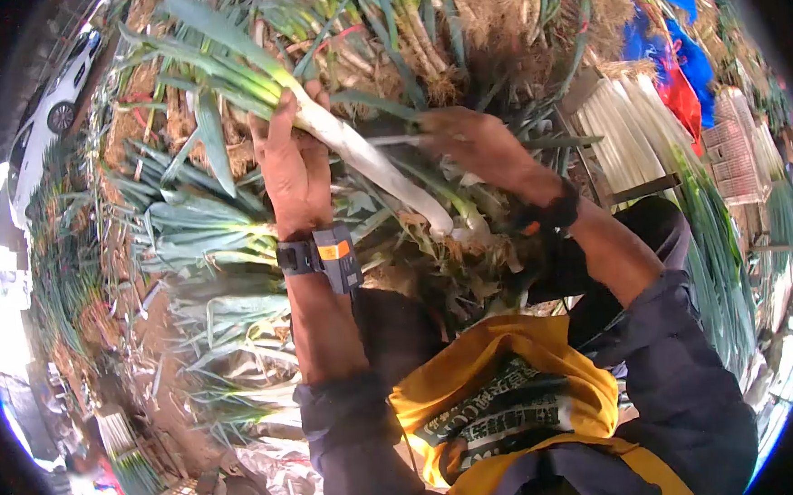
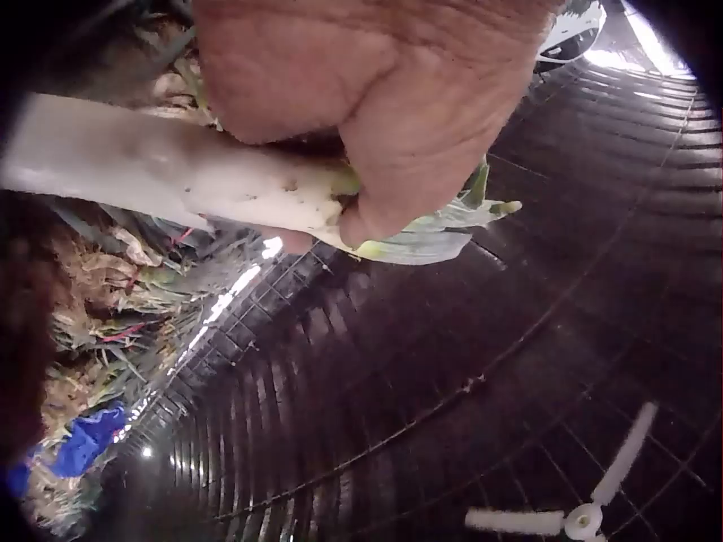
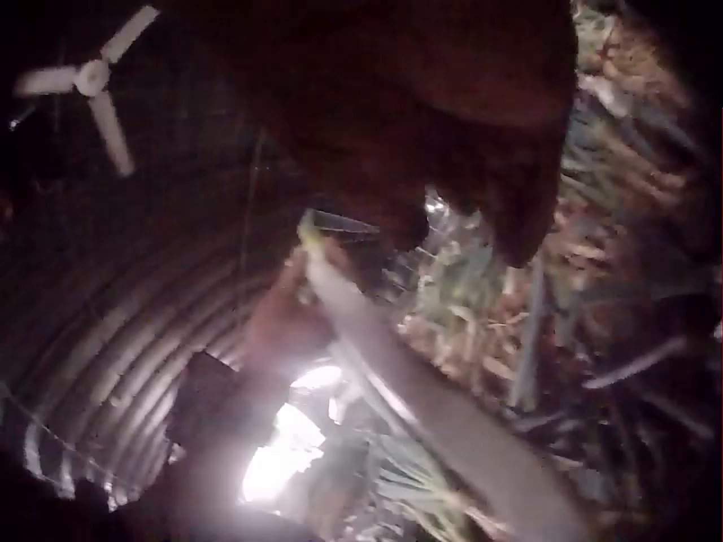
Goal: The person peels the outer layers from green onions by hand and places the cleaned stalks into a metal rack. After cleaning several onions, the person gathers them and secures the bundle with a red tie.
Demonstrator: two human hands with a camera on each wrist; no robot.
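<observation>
My left hand [image 1: 294, 168] grips a thick leek [image 1: 359, 152] near where its white shaft turns green. Its leaves fan to the upper left in the head view, and the root end points down right. In the left wrist view, thumb and fingers wrap the pale shaft [image 2: 158, 164]. My right hand [image 1: 479, 144], blurred, is just right of the shaft with its fingers curled. A thin knife blade [image 1: 395, 141] juts from it toward the leek; the handle is hidden in the hand. In the right wrist view the blade tip [image 3: 345, 225] shows beside the leek's green end.
Untrimmed leeks with brown roots [image 1: 441, 81] are heaped ahead. More leeks [image 1: 210, 236] lie at left. Cleaned white leeks [image 1: 629, 120] are stacked at right, near blue and red bags [image 1: 683, 103]. Peeled scraps [image 1: 471, 270] lie below the hands. A parked car [image 1: 56, 105] stands far left.
</observation>
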